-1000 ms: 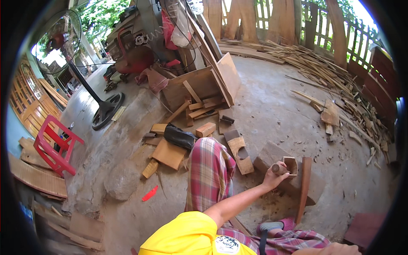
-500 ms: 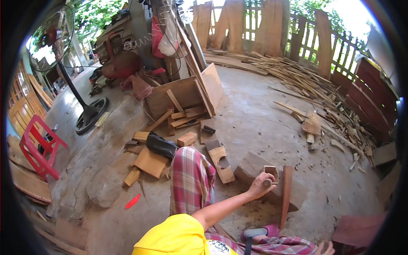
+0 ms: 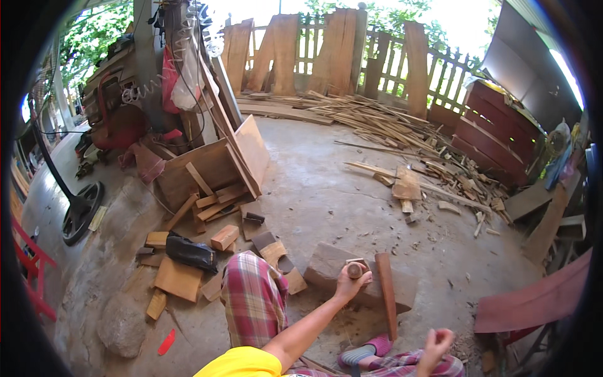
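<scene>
My left hand (image 3: 348, 283) is wrapped round a round wooden handle (image 3: 355, 271), seen end-on, over a dark wooden block (image 3: 326, 270) on the floor. A small pale wood piece shows just behind that hand, mostly hidden. Beside it, a long reddish-brown wooden bar (image 3: 385, 295) lies across the block's right part. My right hand (image 3: 438, 345) is raised at lower right, fingers loosely bent and nothing visible in them. My plaid-covered knee (image 3: 251, 289) is left of the block, and a pink slipper (image 3: 380, 345) is below it.
Wood offcuts (image 3: 179, 276) and a black bag (image 3: 191, 254) lie left of my knee. A plywood box (image 3: 188, 179), red compressor (image 3: 125, 125), fan base (image 3: 81, 213) and red plastic chair (image 3: 38, 289) stand farther left. Scrap wood (image 3: 389, 132) lines the fence; a red board (image 3: 527, 295) is at right.
The view has swung rightward and up, so the scene sits farther left and lower. My right hand has risen from the lower edge. My left hand still grips the handle at the block.
</scene>
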`<state>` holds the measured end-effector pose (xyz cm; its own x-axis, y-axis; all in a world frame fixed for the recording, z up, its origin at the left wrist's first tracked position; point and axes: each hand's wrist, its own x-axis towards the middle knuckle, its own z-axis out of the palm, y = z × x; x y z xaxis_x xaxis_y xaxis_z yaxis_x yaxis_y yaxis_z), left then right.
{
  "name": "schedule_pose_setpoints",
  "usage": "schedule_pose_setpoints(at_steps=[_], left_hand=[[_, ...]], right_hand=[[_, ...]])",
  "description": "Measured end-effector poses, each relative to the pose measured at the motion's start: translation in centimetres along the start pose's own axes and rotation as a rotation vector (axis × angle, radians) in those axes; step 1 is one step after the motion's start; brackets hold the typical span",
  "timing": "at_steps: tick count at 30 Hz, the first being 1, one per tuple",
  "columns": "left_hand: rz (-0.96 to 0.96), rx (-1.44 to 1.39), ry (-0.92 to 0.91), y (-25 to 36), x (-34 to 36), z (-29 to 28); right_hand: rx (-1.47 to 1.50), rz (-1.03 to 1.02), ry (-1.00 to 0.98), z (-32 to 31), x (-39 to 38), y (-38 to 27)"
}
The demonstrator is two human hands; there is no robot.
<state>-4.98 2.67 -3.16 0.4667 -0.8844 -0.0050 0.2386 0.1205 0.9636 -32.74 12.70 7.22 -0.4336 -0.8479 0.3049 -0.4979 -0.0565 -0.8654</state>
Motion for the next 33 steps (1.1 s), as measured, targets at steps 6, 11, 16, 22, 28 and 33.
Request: schedule_pose_setpoints(at_steps=[6, 11, 16, 22, 28, 33], left_hand=[[0.008, -0.121, 0.116, 0.0, 0.5, -0.9], [0.243, 0.205, 0.196, -1.0, 0.7, -2.6], [0.118, 0.142, 0.173, 0.7, -0.5, -2.7], [0.135, -0.068, 0.159, 4.5, -1.3, -1.3], [0.055, 0.128, -0.011, 5.8, 0.9, 0.2], [0.075, 0.899, -0.26, 3.3, 3.7, 0.9]], right_hand=[[0.135, -0.007, -0.274, 9.3, -1.0, 2.2], [-0.055, -0.001, -0.482, 12.1, -0.9, 6.0], [-0.508, 0.014, -0.418, 14.2, -1.3, 9.9], [-0.655, 0.091, -0.421, 16.0, -1.2, 12.6], [-0.454, 0.391, -0.592, 18.1, -1.4, 14.3], [-0.112, 0.473, -0.544, 19.9, -3.1, 14.9]])
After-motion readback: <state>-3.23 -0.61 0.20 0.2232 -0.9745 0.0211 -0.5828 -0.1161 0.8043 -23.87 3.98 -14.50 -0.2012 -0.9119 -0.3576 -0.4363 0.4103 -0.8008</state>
